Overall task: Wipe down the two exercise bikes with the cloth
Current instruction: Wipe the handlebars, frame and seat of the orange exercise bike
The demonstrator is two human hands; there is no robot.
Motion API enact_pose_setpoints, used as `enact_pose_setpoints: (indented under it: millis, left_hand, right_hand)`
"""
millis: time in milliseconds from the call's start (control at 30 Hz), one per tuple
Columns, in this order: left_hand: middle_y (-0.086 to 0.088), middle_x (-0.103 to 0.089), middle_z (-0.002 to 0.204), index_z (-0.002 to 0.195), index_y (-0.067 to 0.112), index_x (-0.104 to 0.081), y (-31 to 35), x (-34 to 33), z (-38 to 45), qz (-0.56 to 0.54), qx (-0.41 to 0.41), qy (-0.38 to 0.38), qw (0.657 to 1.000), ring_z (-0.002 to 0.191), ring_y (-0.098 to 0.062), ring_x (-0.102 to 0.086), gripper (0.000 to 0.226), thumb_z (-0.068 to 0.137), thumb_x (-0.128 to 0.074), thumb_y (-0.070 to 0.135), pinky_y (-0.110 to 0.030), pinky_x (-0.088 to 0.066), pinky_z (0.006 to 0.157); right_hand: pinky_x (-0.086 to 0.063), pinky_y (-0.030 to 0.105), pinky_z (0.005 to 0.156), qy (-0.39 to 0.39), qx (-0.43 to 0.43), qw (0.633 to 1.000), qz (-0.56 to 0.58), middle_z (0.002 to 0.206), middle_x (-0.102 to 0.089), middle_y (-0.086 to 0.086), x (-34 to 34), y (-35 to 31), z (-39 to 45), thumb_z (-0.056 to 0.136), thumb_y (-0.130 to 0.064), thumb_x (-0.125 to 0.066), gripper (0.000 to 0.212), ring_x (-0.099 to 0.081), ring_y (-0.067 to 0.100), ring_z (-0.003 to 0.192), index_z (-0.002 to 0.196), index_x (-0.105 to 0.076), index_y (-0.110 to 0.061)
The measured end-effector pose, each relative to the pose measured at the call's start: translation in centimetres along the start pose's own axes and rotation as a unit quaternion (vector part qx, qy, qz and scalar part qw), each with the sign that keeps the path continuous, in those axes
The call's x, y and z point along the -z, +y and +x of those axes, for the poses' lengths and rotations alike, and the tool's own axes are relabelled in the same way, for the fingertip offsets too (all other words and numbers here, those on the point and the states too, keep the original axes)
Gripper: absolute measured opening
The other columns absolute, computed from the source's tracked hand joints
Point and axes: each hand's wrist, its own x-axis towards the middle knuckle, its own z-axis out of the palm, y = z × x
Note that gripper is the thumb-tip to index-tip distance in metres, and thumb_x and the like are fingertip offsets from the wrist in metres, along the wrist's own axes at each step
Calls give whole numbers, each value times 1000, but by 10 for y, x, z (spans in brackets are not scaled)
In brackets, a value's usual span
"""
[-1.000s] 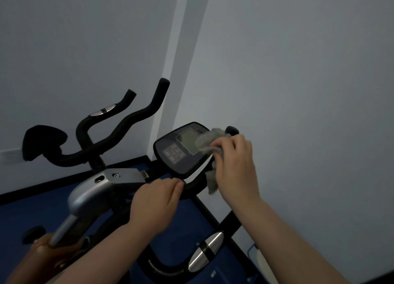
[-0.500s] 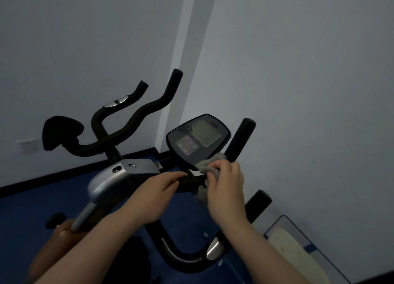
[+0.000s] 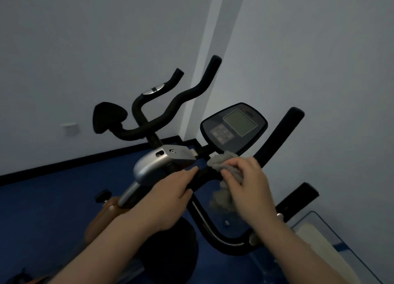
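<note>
Near bike (image 3: 215, 230), black, console (image 3: 233, 127) above its bar (image 3: 204, 172); far bike (image 3: 153, 160), silver housing, seat and curved grips, standing just beyond it; judged mid-task, wiping in hand at the near bar below the console, the far bike's state not shown. Right hand (image 3: 248, 184), fingers curled round the grey cloth (image 3: 223, 163), pressing it on the bar, a tail hanging below; left hand (image 3: 168, 193), fingers wrapped over the same bar just beside the cloth, steadying.

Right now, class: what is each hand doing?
Left hand: grips the black handlebar.
Right hand: holds the grey cloth against it.
</note>
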Motion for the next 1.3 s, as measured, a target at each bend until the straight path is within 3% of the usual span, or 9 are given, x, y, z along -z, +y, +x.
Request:
enact_pose_setpoints:
  millis: [133, 333, 500, 733, 867, 1067, 1133, 1200, 1300]
  left_hand:
    - [14, -44, 145, 143, 37, -42, -7, -6, -14, -78, 26, 93, 992, 131, -2, -41, 42, 104, -41, 23, -19, -31, 107]
    - [20, -59, 112, 103, 51, -51, -14, -13, -30, -166, 38, 189, 967, 105, 13, -52, 34, 102, -42, 19, -10, -41, 87]
    - [24, -57, 115, 110, 47, -54, -21, -29, -48, -252, 74, 205, 943, 108, 17, -49, 26, 101, -38, 28, -10, -36, 89]
    - [19, -57, 111, 122, 35, -57, -24, -28, -48, -276, 83, 188, 939, 100, 13, -51, 28, 101, -39, 30, -14, -38, 82]
    - [20, -59, 110, 119, 36, -59, -21, -31, -51, -289, 81, 217, 929, 101, 16, -50, 28, 102, -38, 27, -11, -36, 82]
    - [14, -64, 100, 111, 35, -63, -19, -35, -49, -279, 97, 262, 919, 88, 10, -57, 29, 102, -38, 23, -5, -41, 66]
    - [13, -65, 96, 108, 37, -64, -19, -36, -50, -282, 97, 265, 917, 86, 8, -58, 30, 101, -38, 23, -5, -42, 64]
    - [14, -65, 94, 107, 39, -65, -19, -36, -50, -280, 104, 265, 917, 85, 7, -59, 31, 102, -38, 24, -10, -41, 64]
    - [13, -67, 88, 107, 39, -66, -21, -38, -48, -269, 114, 275, 916, 81, 2, -61, 31, 101, -38, 25, -20, -44, 64]
  right_hand:
    - [-36, 14, 74, 95, -32, 995, -17, 102, -44, -9, -1, -8, 4, 92, -25, -63, 12, -50, 11, 95, 103, -67, -21]
    - [-43, 11, 84, -99, 54, 992, 55, 106, -44, -18, -30, -23, -21, 91, -20, -64, 10, -50, -1, 101, 99, -68, -25]
    - [-41, 11, 87, -170, 82, 982, 8, 112, -41, -21, -17, -15, -25, 92, -22, -64, 11, -49, 0, 106, 100, -67, -29]
    - [-46, 32, 85, -368, 50, 924, -91, 97, -53, -16, 21, -14, -30, 97, -37, -53, 7, -54, 2, 91, 97, -59, -33]
    - [-45, 33, 67, -237, 59, 938, -245, 87, -57, -16, 16, -15, -55, 96, -46, -44, 11, -55, 5, 78, 92, -48, -36]
    - [-34, 33, 71, -121, -19, 969, -216, 76, -57, -8, -29, -18, -46, 101, -36, -38, 25, -49, 14, 78, 86, -55, -25]
    - [-30, 31, 79, -150, 13, 965, -214, 87, -55, -9, -17, -13, -54, 103, -38, -30, 33, -46, 14, 90, 91, -58, -26]
    - [-33, 31, 96, -244, 36, 951, -185, 121, -52, -8, 3, -4, -66, 104, -41, -26, 38, -45, 14, 114, 125, -56, -29]
    - [-33, 33, 108, -367, 84, 906, -195, 154, -32, -11, 17, 3, -69, 104, -49, -24, 54, -42, 13, 132, 154, -18, -31]
